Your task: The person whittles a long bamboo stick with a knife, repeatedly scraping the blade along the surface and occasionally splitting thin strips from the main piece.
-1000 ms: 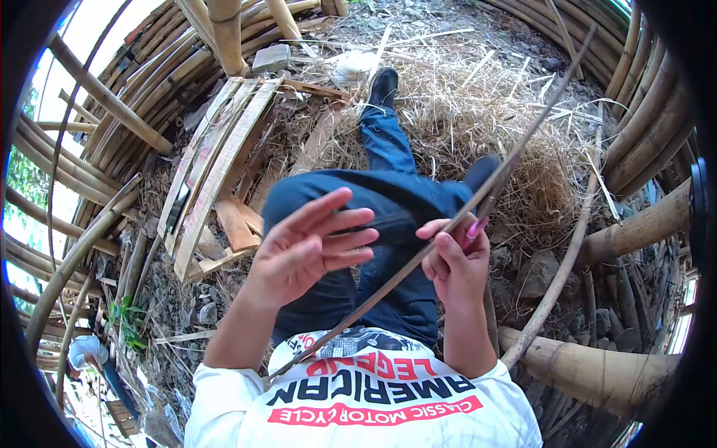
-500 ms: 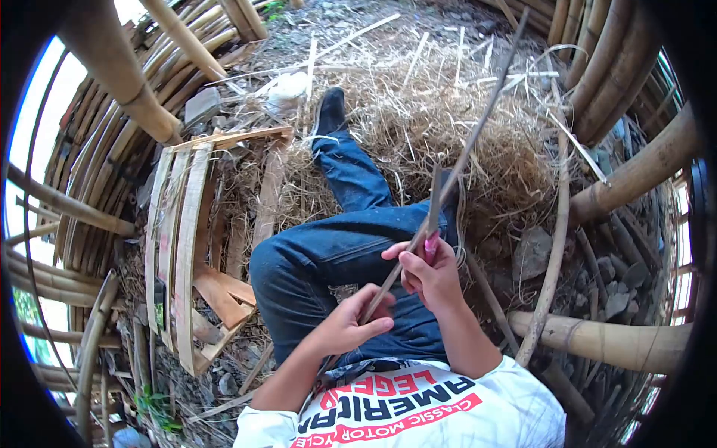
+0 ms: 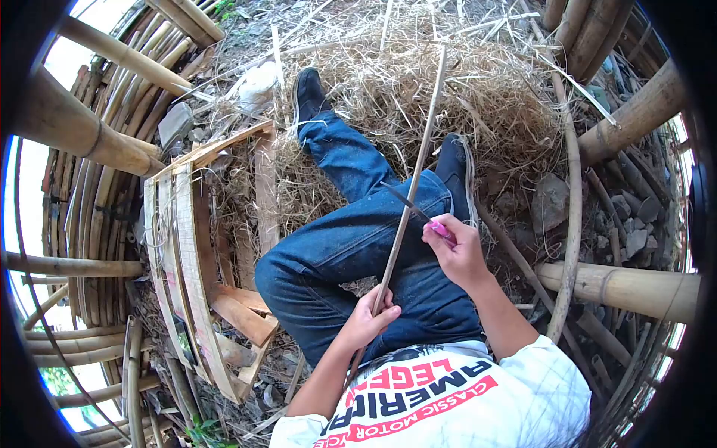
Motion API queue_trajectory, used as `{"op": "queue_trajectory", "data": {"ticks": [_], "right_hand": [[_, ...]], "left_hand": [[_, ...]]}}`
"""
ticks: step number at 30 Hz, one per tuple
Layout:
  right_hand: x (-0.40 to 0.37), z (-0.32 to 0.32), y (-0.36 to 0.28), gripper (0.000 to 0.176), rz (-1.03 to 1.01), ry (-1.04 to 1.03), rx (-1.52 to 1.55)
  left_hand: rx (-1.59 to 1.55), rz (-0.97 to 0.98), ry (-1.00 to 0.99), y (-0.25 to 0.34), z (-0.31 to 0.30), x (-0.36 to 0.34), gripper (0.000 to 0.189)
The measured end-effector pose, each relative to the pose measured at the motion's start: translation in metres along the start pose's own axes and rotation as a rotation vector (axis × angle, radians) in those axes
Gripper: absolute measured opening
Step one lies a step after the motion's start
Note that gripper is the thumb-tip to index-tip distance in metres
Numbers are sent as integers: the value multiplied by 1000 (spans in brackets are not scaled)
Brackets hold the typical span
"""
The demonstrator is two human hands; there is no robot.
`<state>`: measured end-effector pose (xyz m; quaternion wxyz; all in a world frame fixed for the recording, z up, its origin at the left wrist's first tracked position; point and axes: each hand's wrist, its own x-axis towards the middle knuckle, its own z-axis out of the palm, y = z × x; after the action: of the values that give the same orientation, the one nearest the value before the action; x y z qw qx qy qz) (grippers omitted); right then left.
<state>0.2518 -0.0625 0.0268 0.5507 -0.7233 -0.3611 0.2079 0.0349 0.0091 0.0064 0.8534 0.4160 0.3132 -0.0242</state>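
Your long strip (image 3: 420, 160) slanted across your jeans (image 3: 336, 250), looking light, springy and prone to splinter; its lower stretch, where your left hand (image 3: 366, 319) was closed around it, seemed the sound hold. Your right hand (image 3: 458, 252) gripped a pink-handled knife (image 3: 439, 228), blade (image 3: 396, 194) crossing the strip. The crate (image 3: 196, 261) edged your left; free room lay above the straw (image 3: 515, 127).

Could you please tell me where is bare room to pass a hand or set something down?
Room for a hand: the jeans between stick, left hand and right hand. Fairly bare: grey ground beyond the white bundle. Crowded: straw ahead, wooden crate left, stones and bamboo right.
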Motion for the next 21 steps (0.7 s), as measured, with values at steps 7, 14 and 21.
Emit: {"op": "queue_trajectory", "data": {"ticks": [7,14,21], "right_hand": [[1,18,-6,32,-42,-117,-162],[17,39,13,37,-46,-268,-374],[11,36,30,40,79,-228,-208]], "left_hand": [[-138,-8,-90,-6,-24,-3,26],[-118,-176,39,-12,-34,3,20],[-165,-153,78,-25,-41,12,35]]}}
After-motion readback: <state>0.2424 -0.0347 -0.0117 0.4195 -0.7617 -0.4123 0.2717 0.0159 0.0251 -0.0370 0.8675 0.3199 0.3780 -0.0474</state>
